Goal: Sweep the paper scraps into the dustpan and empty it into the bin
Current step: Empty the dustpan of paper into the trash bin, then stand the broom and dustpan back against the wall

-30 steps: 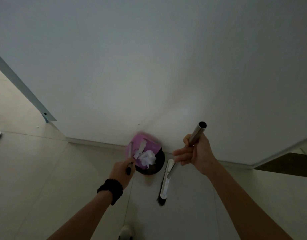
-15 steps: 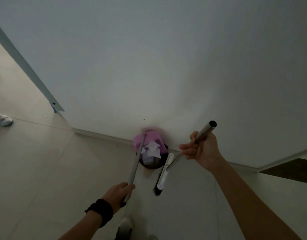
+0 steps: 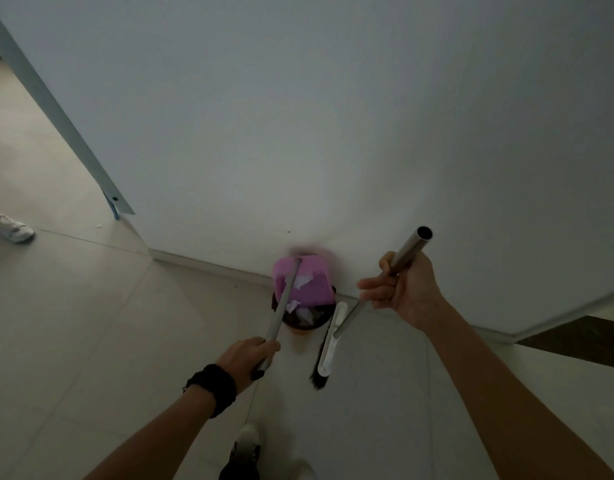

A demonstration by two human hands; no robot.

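My left hand (image 3: 248,355) grips the grey handle of the pink dustpan (image 3: 312,289). The pan is tipped over a small dark round bin (image 3: 324,318) standing against the wall's base. White paper scraps (image 3: 302,282) cling to the pan, and more lie inside the bin. My right hand (image 3: 400,291) is closed around the metal pole of the broom (image 3: 328,348). The broom's white head and dark bristles rest on the floor just right of the bin.
A white wall (image 3: 333,116) fills the upper view, with a skirting along its base. My shoe (image 3: 248,441) is on the tiled floor below the bin. Another person's white shoe (image 3: 11,230) stands at the far left, near a blue-grey frame post (image 3: 63,123).
My left hand slid down the dustpan handle toward me, and the pan tilted up over the bin. Scraps dropped from the pan into the bin. The broom stayed beside the bin.
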